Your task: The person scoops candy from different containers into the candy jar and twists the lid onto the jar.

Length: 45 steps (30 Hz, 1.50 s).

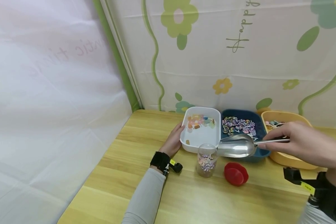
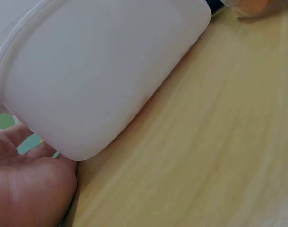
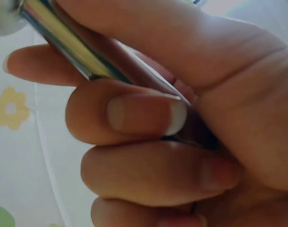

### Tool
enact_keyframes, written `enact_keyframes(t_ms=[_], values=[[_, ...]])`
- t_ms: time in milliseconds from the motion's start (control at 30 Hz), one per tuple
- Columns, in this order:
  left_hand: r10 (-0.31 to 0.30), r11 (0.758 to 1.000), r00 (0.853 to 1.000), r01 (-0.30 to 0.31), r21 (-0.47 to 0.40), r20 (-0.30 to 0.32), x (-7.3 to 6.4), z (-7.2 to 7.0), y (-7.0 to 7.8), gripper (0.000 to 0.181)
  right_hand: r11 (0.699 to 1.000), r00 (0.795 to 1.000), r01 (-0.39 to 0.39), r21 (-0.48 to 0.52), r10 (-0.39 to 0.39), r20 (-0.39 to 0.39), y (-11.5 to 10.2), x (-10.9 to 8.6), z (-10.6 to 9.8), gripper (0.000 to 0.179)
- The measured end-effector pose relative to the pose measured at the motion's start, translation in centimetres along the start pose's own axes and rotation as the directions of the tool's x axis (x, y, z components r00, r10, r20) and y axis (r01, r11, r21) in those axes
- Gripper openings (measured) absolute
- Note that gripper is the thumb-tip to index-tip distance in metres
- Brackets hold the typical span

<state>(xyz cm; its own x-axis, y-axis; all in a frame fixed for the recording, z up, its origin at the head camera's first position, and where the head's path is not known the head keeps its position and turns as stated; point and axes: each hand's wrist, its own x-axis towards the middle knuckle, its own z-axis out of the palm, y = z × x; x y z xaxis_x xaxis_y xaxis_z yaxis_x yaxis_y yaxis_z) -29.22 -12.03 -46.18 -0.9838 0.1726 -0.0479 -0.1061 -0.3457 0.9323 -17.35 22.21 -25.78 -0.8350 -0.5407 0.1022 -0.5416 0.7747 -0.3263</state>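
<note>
The right hand [image 1: 299, 140] clenches a metal scoop [image 1: 236, 146] (contents hidden), its lip over a glass jar [image 1: 206, 161]. The left hand [image 1: 174, 140] rests flat-fingered against the white bin [image 1: 201, 141]; bare table [image 1: 134, 149] lies leftward.

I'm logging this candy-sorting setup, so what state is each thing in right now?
jar: upright, lid off, some striped candies inside.
red lid: lying on the table beside the jar.
metal scoop: held level, lip at the jar's mouth.
white tray: few candies.
blue tray: many striped candies.
yellow tray: some candies, partly hidden.
left hand: resting against the white tray.
right hand: grips the scoop's handle.
</note>
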Motion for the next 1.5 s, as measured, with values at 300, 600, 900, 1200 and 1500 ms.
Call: enact_keyframes(t_ms=[300, 600, 900, 1200, 1500], values=[[0.003, 1.0, 1.0, -0.003, -0.001, 0.009, 0.0, 0.1, 0.0, 0.046, 0.995, 0.996, -0.073, -0.07, 0.069, -0.061, 2.4, -0.8, -0.6, 0.007], [-0.006, 1.0, 1.0, 0.006, -0.001, 0.014, 0.0, -0.1, -0.1, 0.046, 0.986, 0.988, -0.153, -0.059, 0.155, 0.021, 6.4, 0.7, 0.5, 0.024], [0.02, 1.0, 1.0, -0.02, -0.001, 0.014, 0.2, 0.1, -0.1, 0.045, 0.99, 0.987, -0.12, -0.079, 0.127, 0.094, 9.0, 3.1, 2.2, 0.026], [0.022, 1.0, 0.999, -0.022, -0.011, 0.029, 0.1, 0.0, -0.1, 0.047, 0.966, 0.956, -0.254, -0.055, 0.26, 0.139, 8.8, 5.0, 4.3, 0.03], [-0.001, 1.0, 1.0, 0.001, -0.003, 0.006, 0.1, 0.0, 0.0, 0.046, 0.952, 0.942, -0.298, -0.072, 0.305, 0.142, 9.2, 6.3, 5.4, 0.033]])
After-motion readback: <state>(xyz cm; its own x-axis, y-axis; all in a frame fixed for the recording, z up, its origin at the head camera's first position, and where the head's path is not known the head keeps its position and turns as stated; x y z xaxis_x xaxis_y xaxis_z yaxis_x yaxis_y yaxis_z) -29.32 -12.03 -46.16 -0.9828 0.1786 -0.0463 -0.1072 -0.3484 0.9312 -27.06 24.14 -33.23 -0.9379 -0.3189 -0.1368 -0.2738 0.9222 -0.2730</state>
